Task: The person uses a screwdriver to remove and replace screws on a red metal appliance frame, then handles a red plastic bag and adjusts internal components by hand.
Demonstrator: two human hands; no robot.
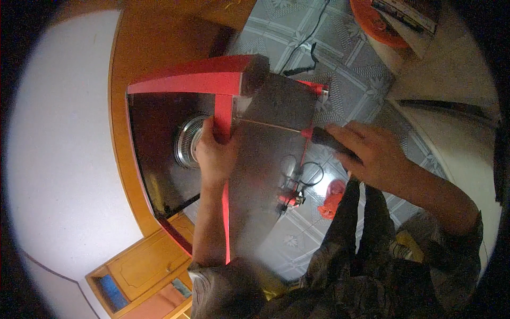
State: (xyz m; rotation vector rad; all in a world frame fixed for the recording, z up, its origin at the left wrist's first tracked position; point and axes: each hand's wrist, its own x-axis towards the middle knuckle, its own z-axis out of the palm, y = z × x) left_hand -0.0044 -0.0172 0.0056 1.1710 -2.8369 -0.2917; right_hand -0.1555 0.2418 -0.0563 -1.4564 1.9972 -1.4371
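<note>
A red-framed gas stove stands tipped up on its edge in front of me. Its dark glossy top faces left and carries a round silver burner; the grey metal underside faces right. My left hand is closed round the red edge beside the burner, thumb on the rim. My right hand grips the dark handle of a long-shafted screwdriver. The shaft points left, its tip at the metal just behind the red edge; whether it sits in a screw is too small to tell.
On the patterned grey floor lie a black cable and an orange-red plastic bag. A red fitting with thin wires sits by the stove's underside. A wooden cabinet stands at lower left, an orange round object at upper right.
</note>
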